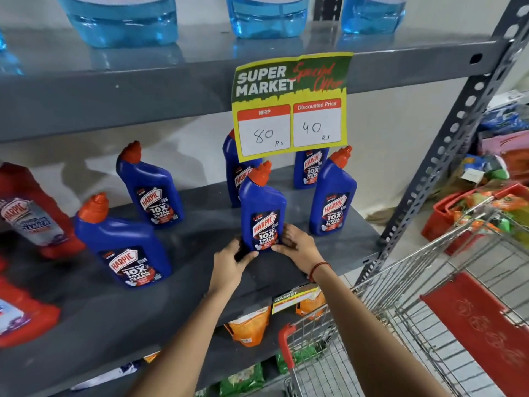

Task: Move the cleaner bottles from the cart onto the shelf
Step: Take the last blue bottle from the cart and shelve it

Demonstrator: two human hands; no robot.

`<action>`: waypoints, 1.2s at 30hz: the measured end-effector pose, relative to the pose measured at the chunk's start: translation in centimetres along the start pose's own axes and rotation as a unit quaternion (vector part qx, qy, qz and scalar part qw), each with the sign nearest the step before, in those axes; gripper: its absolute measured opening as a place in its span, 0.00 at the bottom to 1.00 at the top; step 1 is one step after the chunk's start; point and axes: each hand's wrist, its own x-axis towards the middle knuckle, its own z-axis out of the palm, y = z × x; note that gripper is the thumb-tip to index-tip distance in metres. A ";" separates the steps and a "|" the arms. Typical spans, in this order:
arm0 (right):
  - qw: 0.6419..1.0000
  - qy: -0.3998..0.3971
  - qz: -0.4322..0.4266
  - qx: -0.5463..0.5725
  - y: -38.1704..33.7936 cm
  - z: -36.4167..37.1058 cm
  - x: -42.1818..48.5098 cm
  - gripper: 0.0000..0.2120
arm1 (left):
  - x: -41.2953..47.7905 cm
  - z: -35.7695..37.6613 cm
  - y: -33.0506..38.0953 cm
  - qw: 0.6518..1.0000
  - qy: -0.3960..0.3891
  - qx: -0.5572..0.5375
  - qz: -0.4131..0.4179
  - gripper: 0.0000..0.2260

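A blue cleaner bottle (262, 207) with an orange-red cap stands upright on the dark grey shelf (200, 282). My left hand (233, 260) grips its base from the left, and my right hand (297, 245) holds the base from the right. Several more blue bottles stand on the same shelf: one at the front left (123, 242), one behind it (151, 187), one at the right (333, 196), two at the back behind the price sign. The wire cart (400, 325) with a red handle is at the lower right; I see no bottles in it.
A yellow price sign (292, 107) hangs from the upper shelf edge. Red cleaner bottles (31, 213) stand at the far left. Blue liquid jugs (123, 21) sit on the upper shelf. A perforated steel upright (446, 144) borders the shelf's right. A red basket (458, 213) of goods stands beyond.
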 end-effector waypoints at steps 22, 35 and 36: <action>0.961 0.258 0.000 0.103 -2.1 2.2 -4.4 0.12 | -5.3 -6.9 -0.6 0.988 0.009 -0.105 -0.109 0.18; 0.992 -0.114 -0.059 -0.014 -9.5 19.1 -3.3 0.33 | -7.4 -18.4 -6.8 0.978 0.096 -0.110 -0.151 0.20; 0.989 -0.131 -0.063 -0.014 -9.7 19.7 -3.1 0.33 | -7.2 -18.4 -6.9 0.981 0.077 -0.104 -0.144 0.19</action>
